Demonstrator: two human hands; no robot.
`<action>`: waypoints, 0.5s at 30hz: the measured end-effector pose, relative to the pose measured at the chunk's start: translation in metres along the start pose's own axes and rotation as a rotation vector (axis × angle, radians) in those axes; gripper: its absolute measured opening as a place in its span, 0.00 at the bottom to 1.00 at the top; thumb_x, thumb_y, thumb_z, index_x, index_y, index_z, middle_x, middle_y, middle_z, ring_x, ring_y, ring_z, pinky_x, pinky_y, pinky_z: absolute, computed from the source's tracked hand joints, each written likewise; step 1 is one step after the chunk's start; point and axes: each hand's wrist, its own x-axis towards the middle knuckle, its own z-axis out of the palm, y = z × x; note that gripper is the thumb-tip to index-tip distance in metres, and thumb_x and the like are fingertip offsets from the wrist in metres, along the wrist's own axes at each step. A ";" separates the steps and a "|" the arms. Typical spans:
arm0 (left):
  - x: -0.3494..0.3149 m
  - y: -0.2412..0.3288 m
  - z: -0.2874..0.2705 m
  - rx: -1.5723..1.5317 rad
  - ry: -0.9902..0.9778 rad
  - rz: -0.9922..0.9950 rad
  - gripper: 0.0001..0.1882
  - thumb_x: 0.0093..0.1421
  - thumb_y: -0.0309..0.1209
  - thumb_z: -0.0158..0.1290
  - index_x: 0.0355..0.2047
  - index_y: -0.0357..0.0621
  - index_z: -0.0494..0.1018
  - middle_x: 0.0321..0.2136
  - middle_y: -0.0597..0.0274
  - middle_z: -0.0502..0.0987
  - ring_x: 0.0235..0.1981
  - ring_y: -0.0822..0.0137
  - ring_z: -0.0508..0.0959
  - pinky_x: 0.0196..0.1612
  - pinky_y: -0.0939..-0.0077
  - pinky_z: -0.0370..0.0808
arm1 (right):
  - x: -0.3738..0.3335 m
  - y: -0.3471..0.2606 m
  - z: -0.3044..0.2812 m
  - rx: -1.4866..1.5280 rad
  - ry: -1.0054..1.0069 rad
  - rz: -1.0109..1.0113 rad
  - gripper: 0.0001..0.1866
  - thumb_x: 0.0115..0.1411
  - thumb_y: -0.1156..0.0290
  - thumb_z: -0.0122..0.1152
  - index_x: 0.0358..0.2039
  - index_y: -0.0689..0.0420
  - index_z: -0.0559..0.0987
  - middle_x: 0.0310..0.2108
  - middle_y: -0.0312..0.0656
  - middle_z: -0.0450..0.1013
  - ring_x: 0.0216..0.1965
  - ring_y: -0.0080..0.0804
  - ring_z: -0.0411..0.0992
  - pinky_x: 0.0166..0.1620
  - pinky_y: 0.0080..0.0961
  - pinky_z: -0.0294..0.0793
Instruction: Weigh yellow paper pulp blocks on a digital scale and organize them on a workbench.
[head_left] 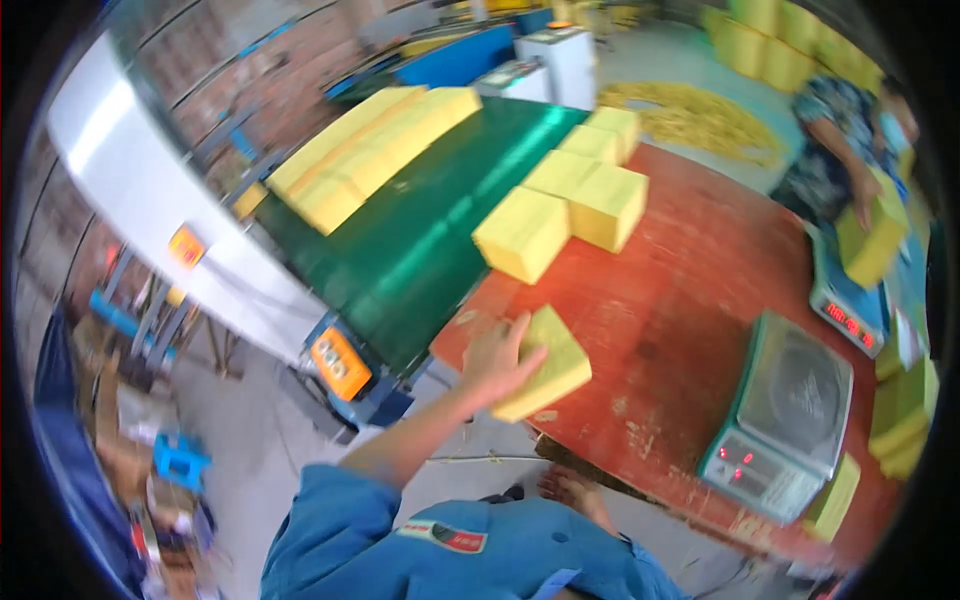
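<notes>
Head view: bare left hand (492,358) on a boxy yellow block (560,365)

So I'm standing here watching, and the block is at the near left corner of the worn red tabletop (690,250). The left hand is about half open, thumb and fingers spread over it. Can't tell from here if the block's weight is on the table or in that hand. The bare right hand (572,488) is low, by the near table edge, fingers loosely bent; too blurry for me to tell if it's got anything.

My two cents: spread the grip wide and keep the palm close so the block doesn't tip over that corner. Getting the other hand under it would help too. Keep it square, and mind the row of yellow blocks (605,205) just beyond, partly on the smooth green belt (420,250). Don't bump the green-sided scale with a metal plate (800,395) over on the right, either.
</notes>
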 end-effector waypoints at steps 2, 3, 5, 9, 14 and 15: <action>-0.036 0.037 -0.009 -0.001 -0.076 0.111 0.37 0.59 0.51 0.53 0.62 0.41 0.60 0.41 0.44 0.74 0.44 0.44 0.74 0.45 0.49 0.71 | 0.007 0.019 0.010 0.391 0.010 -0.126 0.22 0.65 0.72 0.50 0.59 0.62 0.66 0.58 0.46 0.66 0.58 0.43 0.66 0.60 0.40 0.64; -0.050 0.054 -0.012 -0.011 -0.101 0.163 0.37 0.59 0.51 0.53 0.62 0.41 0.60 0.41 0.44 0.74 0.44 0.44 0.74 0.45 0.49 0.71 | 0.002 0.016 0.023 0.440 0.000 -0.191 0.26 0.62 0.73 0.50 0.61 0.61 0.64 0.61 0.46 0.63 0.63 0.43 0.60 0.64 0.42 0.58; -0.072 0.081 -0.013 -0.090 -0.187 0.278 0.36 0.60 0.50 0.53 0.62 0.41 0.60 0.41 0.44 0.74 0.43 0.43 0.74 0.45 0.49 0.71 | -0.013 0.024 0.028 0.439 -0.007 -0.332 0.27 0.61 0.74 0.49 0.62 0.61 0.63 0.61 0.46 0.63 0.63 0.42 0.61 0.64 0.42 0.58; -0.082 0.073 0.017 -0.409 -0.155 0.319 0.33 0.63 0.47 0.51 0.60 0.37 0.61 0.47 0.45 0.75 0.47 0.47 0.76 0.49 0.55 0.73 | -0.072 0.008 0.043 0.197 0.092 -0.524 0.26 0.61 0.73 0.50 0.61 0.63 0.66 0.57 0.44 0.68 0.58 0.35 0.65 0.60 0.33 0.62; -0.075 0.089 0.014 -1.586 -0.937 -0.130 0.26 0.67 0.40 0.46 0.60 0.37 0.62 0.52 0.55 0.73 0.50 0.61 0.74 0.51 0.64 0.74 | -0.154 -0.058 0.046 -0.511 0.467 -0.924 0.13 0.66 0.66 0.52 0.40 0.64 0.76 0.34 0.46 0.75 0.37 0.33 0.74 0.41 0.28 0.72; -0.076 0.110 0.014 -1.587 -0.977 -0.115 0.26 0.67 0.40 0.46 0.60 0.37 0.62 0.52 0.55 0.73 0.50 0.61 0.74 0.51 0.64 0.74 | -0.166 -0.071 0.042 -0.611 0.660 -1.002 0.10 0.64 0.69 0.54 0.34 0.64 0.75 0.29 0.46 0.72 0.31 0.36 0.72 0.36 0.30 0.71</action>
